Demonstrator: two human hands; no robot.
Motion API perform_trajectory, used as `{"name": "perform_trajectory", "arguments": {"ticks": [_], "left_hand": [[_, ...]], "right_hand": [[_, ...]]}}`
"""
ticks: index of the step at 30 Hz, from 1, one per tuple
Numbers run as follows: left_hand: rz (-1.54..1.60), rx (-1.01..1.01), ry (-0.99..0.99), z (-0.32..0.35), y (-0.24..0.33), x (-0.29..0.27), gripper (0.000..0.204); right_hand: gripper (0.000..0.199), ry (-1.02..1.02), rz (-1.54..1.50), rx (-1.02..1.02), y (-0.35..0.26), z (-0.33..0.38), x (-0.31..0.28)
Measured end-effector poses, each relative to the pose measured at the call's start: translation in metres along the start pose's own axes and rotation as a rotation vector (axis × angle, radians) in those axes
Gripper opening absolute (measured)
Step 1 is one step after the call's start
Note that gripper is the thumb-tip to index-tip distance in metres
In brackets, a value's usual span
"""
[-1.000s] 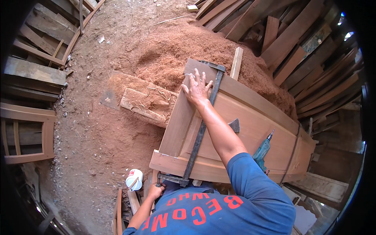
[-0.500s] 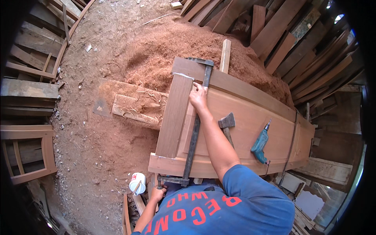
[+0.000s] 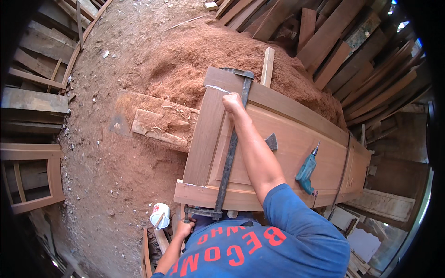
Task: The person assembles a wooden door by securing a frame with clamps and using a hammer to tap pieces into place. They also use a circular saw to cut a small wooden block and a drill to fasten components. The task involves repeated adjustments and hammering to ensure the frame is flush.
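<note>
A wooden panel door [image 3: 282, 153] lies flat in front of me, with a long dark bar clamp [image 3: 226, 173] across its near-left end. White glue-like material [image 3: 217, 88] lines the seam at the far corner. My right hand [image 3: 232, 103] is closed in a fist over that corner, beside the clamp bar; nothing shows in it, though its fingertips are hidden. At the door's near edge, my left hand [image 3: 185, 227] is closed round the clamp's screw handle [image 3: 187, 215]. My right forearm partly covers an axe [image 3: 271, 142] lying on the panel.
A teal power drill [image 3: 306, 172] rests on the door to the right. A white bucket [image 3: 160, 214] stands on the ground at lower left. Sawdust [image 3: 194, 58] is heaped behind the door, and boards [image 3: 333, 41] lean at the far right. A wooden frame [image 3: 54, 178] is at left.
My right hand has curled from extended fingers touching the seam into a fist, shifting slightly left. The right forearm covers more of the axe. My left hand stays at the clamp handle.
</note>
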State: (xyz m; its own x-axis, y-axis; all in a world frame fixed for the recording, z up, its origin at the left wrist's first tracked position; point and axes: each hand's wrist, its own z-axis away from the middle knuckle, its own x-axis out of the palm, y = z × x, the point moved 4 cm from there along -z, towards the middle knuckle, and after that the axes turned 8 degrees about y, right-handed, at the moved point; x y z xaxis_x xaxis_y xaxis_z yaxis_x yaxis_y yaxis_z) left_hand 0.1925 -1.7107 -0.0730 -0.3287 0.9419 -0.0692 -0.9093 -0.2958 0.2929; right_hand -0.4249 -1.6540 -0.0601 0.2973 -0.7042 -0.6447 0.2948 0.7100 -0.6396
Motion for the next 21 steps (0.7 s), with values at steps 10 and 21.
{"name": "perform_trajectory", "arguments": {"ticks": [10, 21], "left_hand": [[0.006, -0.005, 0.025, -0.003, -0.005, 0.0, 0.019], [0.031, 0.003, 0.004, -0.009, -0.019, 0.001, 0.02]], "right_hand": [[0.073, -0.437, -0.884, 0.208, -0.068, 0.071, 0.023], [0.05, -0.642, 0.226, -0.992, -0.068, 0.202, 0.047]]}}
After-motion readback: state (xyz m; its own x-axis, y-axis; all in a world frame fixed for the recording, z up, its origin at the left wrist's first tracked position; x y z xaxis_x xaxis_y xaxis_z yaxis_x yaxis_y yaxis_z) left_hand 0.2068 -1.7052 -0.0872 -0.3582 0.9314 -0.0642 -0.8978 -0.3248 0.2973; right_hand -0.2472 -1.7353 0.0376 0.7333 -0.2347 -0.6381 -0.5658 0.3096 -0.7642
